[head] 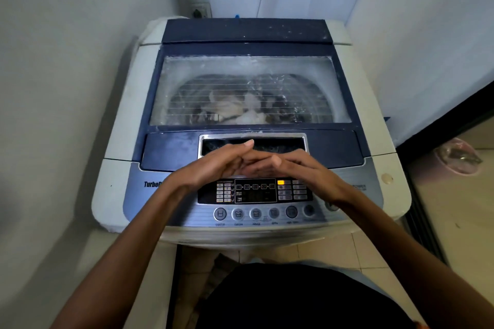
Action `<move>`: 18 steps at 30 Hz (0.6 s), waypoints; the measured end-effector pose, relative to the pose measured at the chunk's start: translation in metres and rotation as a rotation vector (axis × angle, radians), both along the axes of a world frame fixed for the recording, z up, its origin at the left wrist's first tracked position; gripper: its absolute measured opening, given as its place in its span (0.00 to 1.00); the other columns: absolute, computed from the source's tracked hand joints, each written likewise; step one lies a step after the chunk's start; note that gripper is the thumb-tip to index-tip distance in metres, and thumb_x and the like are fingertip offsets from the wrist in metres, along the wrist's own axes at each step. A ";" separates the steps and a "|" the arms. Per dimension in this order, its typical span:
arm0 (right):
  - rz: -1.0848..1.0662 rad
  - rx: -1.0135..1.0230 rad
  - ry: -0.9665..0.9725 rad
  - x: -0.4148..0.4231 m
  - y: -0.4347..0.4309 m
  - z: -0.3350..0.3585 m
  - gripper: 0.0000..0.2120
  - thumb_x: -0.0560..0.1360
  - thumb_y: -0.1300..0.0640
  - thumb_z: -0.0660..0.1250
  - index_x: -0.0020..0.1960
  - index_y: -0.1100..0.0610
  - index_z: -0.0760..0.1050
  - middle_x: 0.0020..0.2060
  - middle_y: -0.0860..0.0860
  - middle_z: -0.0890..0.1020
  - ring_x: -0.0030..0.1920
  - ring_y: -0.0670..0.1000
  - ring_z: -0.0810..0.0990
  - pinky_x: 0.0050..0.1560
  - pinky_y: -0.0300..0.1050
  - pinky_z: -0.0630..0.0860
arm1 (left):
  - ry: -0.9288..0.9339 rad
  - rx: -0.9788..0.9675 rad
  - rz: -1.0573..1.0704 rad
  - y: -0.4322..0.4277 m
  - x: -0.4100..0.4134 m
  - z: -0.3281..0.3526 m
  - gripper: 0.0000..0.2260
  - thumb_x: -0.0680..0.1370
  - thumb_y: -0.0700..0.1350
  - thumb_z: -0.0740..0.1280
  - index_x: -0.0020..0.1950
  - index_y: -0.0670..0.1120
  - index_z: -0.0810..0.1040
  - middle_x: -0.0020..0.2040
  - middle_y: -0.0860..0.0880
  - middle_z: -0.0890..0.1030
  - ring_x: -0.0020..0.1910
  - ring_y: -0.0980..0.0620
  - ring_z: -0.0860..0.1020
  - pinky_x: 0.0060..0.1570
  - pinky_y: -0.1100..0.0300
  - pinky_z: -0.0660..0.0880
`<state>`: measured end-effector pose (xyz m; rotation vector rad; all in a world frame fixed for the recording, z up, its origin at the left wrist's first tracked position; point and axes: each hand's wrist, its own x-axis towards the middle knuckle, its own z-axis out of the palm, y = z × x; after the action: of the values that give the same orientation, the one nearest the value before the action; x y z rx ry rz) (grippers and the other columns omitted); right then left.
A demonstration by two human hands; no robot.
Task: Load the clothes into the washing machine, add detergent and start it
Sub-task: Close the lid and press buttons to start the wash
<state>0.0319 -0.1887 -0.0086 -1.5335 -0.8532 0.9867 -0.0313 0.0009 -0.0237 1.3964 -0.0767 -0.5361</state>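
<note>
Both hands are empty, fingers pretty much straight. The left hand (213, 165) and right hand (304, 168) meet with fingers overlapping just above the control panel (254, 192), gripping nothing. Under them one orange light (280, 182) is lit, with a row of round buttons (256, 213) nearer the person. Past that, the lid (251, 67) is down on the washing machine (120, 141). Through its glass you can see pale clothes (240, 109) in the drum, with water around them.

White walls (66, 75), wall socket (201, 10), tiled floor (334, 254)
</note>
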 end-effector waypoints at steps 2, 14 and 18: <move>0.006 -0.012 0.044 0.006 0.000 -0.002 0.21 0.78 0.49 0.54 0.59 0.63 0.76 0.58 0.56 0.80 0.60 0.53 0.78 0.66 0.52 0.69 | 0.007 0.037 0.005 0.003 0.003 -0.003 0.20 0.79 0.56 0.53 0.61 0.48 0.77 0.61 0.49 0.79 0.65 0.50 0.74 0.67 0.60 0.67; 0.072 0.025 0.295 0.020 0.004 -0.009 0.21 0.78 0.57 0.51 0.60 0.70 0.73 0.59 0.60 0.78 0.62 0.58 0.76 0.64 0.45 0.71 | 0.012 0.136 -0.012 0.013 0.008 -0.011 0.19 0.76 0.57 0.57 0.64 0.55 0.76 0.66 0.47 0.75 0.67 0.49 0.71 0.71 0.47 0.60; 0.066 0.032 0.302 0.020 0.005 -0.007 0.21 0.78 0.57 0.51 0.60 0.69 0.73 0.59 0.59 0.79 0.61 0.57 0.77 0.62 0.43 0.72 | -0.009 0.128 -0.013 0.014 0.008 -0.012 0.20 0.77 0.55 0.56 0.65 0.50 0.75 0.66 0.47 0.75 0.66 0.49 0.72 0.71 0.46 0.61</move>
<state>0.0520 -0.1842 -0.0160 -1.2936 -0.7042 1.2116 -0.0234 0.0151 -0.0356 1.5241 -0.0596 -0.5527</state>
